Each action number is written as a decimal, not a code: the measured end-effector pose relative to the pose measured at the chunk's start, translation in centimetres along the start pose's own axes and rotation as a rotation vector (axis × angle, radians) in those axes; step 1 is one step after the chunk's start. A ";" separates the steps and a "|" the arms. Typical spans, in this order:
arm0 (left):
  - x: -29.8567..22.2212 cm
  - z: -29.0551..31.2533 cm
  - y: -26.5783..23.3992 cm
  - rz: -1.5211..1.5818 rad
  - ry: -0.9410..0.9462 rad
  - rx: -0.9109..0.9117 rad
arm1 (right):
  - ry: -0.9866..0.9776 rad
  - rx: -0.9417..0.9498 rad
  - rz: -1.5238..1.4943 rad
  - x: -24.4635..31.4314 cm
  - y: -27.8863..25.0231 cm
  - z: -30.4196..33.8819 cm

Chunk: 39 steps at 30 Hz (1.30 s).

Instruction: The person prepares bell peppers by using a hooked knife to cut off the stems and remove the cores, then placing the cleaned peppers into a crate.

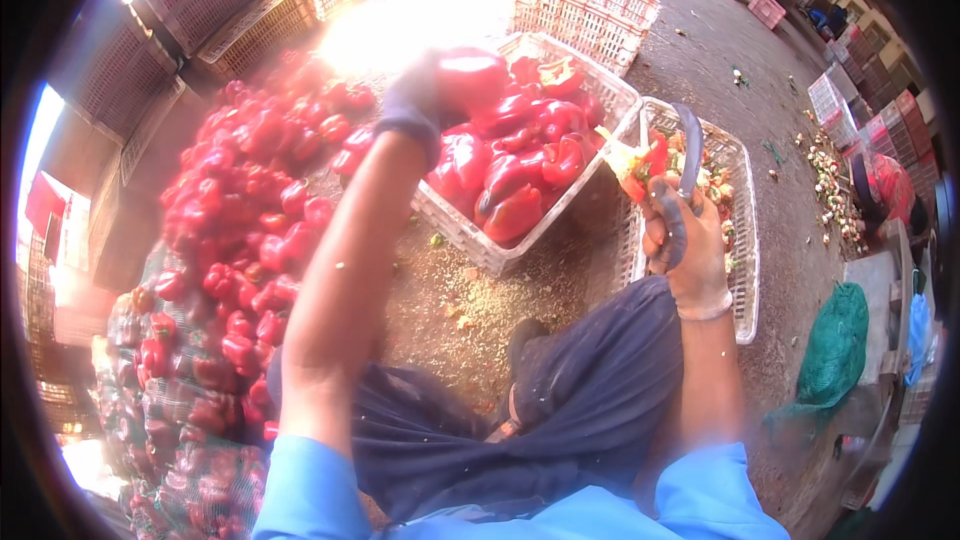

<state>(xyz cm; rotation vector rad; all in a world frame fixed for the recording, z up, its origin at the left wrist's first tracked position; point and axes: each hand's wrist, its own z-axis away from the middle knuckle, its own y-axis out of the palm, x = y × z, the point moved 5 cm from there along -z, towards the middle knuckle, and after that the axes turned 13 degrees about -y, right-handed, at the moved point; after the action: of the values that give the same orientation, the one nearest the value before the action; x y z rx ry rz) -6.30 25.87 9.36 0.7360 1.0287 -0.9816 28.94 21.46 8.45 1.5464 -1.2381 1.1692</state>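
My left hand, in a dark glove and blurred by motion, is at the far left side of a white plastic crate. Its fingers hold a red bell pepper. Opened red pepper pieces fill that crate. To the right, my right hand closes on a grey curved tool whose exact kind I cannot make out. A pepper core with pale seeds and red flesh sticks out at its fingertips. Under this hand stands a second white crate with pepper scraps in it.
A big heap of whole red peppers lies on my left, with netted bags nearer. Another crate stands beyond. Stacked crates line the left. Seeds litter the ground. A green net sack and a person are at right.
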 end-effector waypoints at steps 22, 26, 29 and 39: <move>5.0 10.4 3.2 -0.465 0.287 0.229 | 0.039 0.301 0.097 -1.7 3.6 1.3; 5.0 14.3 4.5 -0.842 0.576 0.192 | 0.001 0.341 0.175 -1.1 6.0 2.3; 5.9 14.9 4.1 -0.813 0.583 0.221 | -0.026 0.361 0.165 0.0 7.3 3.0; 12.0 13.5 1.9 -0.048 0.107 0.103 | -0.011 0.442 0.339 0.4 8.7 4.2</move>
<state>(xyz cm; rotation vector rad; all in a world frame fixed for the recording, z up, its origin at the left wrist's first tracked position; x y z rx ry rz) 2.44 11.24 3.04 0.8599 1.0992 -1.0512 21.16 15.74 8.25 1.6950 -1.3465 1.7490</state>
